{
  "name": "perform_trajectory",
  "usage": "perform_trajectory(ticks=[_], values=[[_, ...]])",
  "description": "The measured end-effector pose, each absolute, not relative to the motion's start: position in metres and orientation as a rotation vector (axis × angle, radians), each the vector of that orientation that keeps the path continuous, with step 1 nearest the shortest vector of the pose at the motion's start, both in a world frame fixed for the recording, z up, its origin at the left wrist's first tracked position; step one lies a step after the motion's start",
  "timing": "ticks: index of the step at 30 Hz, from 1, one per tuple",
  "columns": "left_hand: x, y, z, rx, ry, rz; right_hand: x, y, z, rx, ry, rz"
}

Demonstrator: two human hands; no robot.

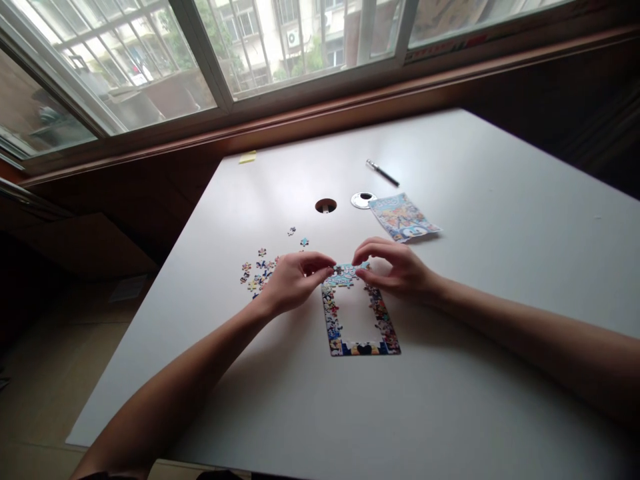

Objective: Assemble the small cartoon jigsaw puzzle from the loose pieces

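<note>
A jigsaw puzzle point(336, 348) lies on the white table, its border joined into an upright rectangle with a bare middle. Pale blue pieces fill its far end, while the sides are dark and many-coloured. My left hand point(293, 283) is at the far left corner, thumb and forefinger drawn together in a pinch. Across from it, my right hand point(395, 270) curls its thumb and forefinger over the far right corner. Whatever lies between the fingertips of either hand is too small to make out. Several loose puzzle pieces point(263, 265) lie left of the puzzle, partly behind my left hand.
A printed picture sheet point(403, 217) rests beyond my right hand. Near it are a round grommet cover point(361, 200), an open cable hole point(326, 206) and a pen point(383, 173). A yellow sticky note point(247, 157) is at the far left edge, below the window.
</note>
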State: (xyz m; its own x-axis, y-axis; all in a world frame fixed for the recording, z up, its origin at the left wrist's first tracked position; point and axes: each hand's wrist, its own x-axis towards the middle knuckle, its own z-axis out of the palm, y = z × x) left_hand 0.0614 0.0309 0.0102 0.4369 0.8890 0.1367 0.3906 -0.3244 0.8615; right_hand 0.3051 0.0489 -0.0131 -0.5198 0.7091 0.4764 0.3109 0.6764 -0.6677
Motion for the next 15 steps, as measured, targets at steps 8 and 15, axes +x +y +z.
perform_trajectory(ticks=[8,15], values=[[0.078,0.037,0.000,1.836,1.032,0.832,0.302,0.048,-0.013,-0.804,-2.116,0.615],[0.078,0.032,-0.003,2.005,1.106,0.922,0.304,0.050,-0.011,-0.848,-2.124,0.607]])
